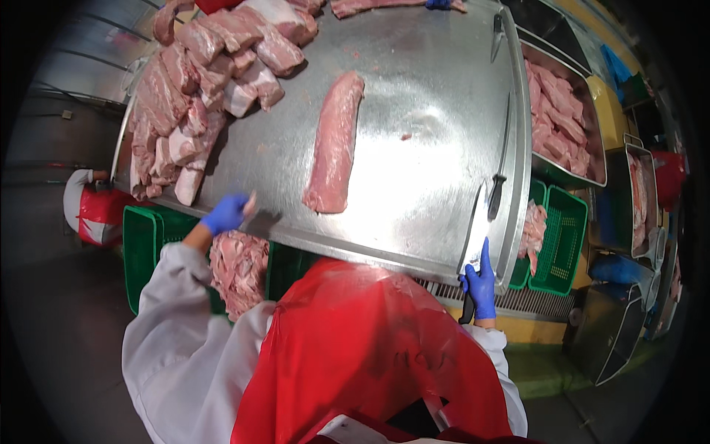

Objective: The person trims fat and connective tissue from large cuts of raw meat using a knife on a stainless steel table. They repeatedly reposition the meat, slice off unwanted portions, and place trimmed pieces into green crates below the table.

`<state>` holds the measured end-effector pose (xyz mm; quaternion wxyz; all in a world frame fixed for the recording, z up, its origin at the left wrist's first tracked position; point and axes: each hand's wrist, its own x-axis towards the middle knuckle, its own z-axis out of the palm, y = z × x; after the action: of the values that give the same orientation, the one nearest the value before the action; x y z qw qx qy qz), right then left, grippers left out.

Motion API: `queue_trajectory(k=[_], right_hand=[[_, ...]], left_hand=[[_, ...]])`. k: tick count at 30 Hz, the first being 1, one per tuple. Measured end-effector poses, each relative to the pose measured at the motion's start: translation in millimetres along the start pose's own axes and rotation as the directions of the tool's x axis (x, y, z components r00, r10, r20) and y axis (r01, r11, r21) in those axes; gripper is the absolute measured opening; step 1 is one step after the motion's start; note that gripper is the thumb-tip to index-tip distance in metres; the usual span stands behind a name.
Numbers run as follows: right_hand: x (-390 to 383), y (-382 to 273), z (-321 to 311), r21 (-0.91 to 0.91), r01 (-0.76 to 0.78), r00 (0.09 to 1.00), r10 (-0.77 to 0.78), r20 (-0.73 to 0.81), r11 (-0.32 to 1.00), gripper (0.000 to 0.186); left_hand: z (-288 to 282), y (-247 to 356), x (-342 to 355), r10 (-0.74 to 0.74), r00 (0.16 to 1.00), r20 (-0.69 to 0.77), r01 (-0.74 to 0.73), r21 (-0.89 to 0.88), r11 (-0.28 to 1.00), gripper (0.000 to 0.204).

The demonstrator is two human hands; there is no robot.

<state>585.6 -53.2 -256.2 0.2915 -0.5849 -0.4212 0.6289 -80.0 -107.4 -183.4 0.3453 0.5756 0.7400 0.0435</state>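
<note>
Meat (334, 144) on shiny steel table (414, 66), green crates (566, 229) alongside, dark floor (66, 311).

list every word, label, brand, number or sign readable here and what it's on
Red apron: dark handwritten marks, which I won't copy out.
Knife in the right hand: nothing readable.
Elsewhere: no legible text.

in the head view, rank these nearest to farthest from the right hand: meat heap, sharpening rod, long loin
From the right hand:
1. sharpening rod: just beyond the hand, along the table's right edge
2. long loin: mid-table, to the hand's left
3. meat heap: far left of the table
</note>
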Motion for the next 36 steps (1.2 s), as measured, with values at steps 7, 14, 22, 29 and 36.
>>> queue_trajectory(k=[7,14,22,29,36], right_hand=[[49,-47,40,-0.162,0.154,0.986,-0.142,0.084,0.975,0.083],[32,-111,88,-0.311,0.175,0.984,-0.160,0.075,0.934,0.082],[3,-88,126,-0.247,0.112,0.991,-0.128,-0.048,0.962,0.081],[140,-101,191,-0.362,0.269,0.962,-0.264,0.065,0.893,0.083],[207,-124,233,-0.685,0.184,0.982,-0.165,0.094,0.705,0.085]], left_hand=[[5,22,98,0.465,0.860,0.208,-0.469,0.681,0.563,0.051],[23,170,289,0.624,0.672,0.399,-0.668,0.691,0.277,0.086],[37,155,246,0.464,0.882,0.084,-0.459,0.382,0.802,0.106],[143,94,131,0.498,0.851,-0.165,-0.516,-0.087,0.852,0.079],[141,110,92,0.475,0.874,-0.101,-0.485,-0.193,0.853,0.082]])
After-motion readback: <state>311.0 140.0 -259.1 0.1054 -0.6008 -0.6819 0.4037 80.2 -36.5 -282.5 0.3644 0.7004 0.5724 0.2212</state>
